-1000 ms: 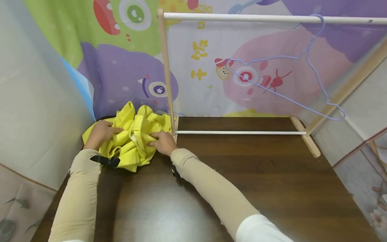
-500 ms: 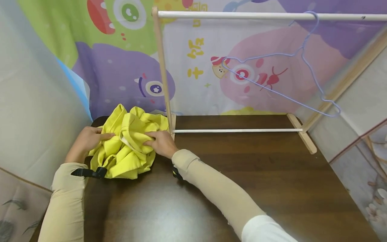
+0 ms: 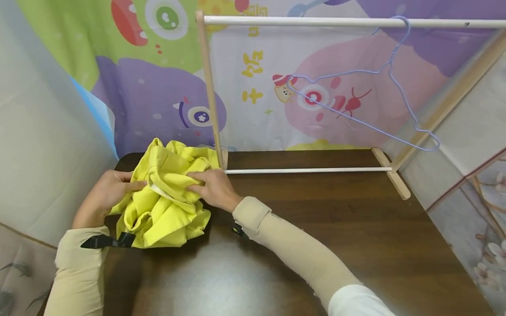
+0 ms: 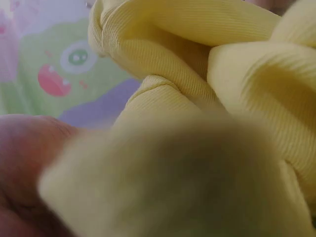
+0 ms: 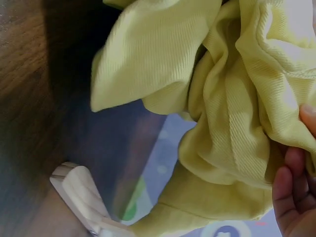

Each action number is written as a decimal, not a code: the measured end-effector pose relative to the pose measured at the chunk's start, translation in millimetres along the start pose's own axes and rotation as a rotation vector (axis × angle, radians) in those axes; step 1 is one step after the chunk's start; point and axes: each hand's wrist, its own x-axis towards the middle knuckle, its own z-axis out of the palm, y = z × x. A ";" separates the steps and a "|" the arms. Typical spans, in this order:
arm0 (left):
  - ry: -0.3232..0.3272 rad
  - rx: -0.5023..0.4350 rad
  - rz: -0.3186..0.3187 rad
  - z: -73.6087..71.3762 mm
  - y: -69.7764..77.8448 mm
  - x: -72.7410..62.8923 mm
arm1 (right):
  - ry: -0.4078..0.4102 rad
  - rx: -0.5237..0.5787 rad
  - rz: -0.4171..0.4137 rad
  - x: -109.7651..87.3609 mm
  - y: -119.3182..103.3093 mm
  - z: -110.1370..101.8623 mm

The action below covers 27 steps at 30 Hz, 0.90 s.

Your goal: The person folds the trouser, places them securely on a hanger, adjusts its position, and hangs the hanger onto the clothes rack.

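A bunched yellow garment [image 3: 166,206] of ribbed twill hangs between both hands at the left of the table in the head view; its kind is hidden by the folds. My left hand [image 3: 106,193] grips its left side, thumb on top and fingers behind the cloth. On the right side, my right hand [image 3: 215,188] pinches a fold. The right wrist view shows the right hand's fingers [image 5: 291,182] curled behind the garment [image 5: 232,113]. Close, blurred cloth [image 4: 173,182] covers much of the left wrist view, beside part of the left hand [image 4: 29,168].
A rack with a white top rail [image 3: 316,22] and wooden feet [image 3: 391,173] stands at the back of the brown table [image 3: 316,237]. From the rail hangs a lilac wire hanger [image 3: 367,72]. A cartoon-printed curtain [image 3: 158,96] is behind.
Both hands have drawn the garment towards the front and slightly left. The left hand moved left and nearer, and the bundle has come away from the back corner. The hanger stays on the rail.
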 end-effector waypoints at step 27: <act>-0.064 -0.053 0.185 60.4 60.8 -60.4 | 0.152 -0.147 -0.373 -80.4 -15.0 -75.1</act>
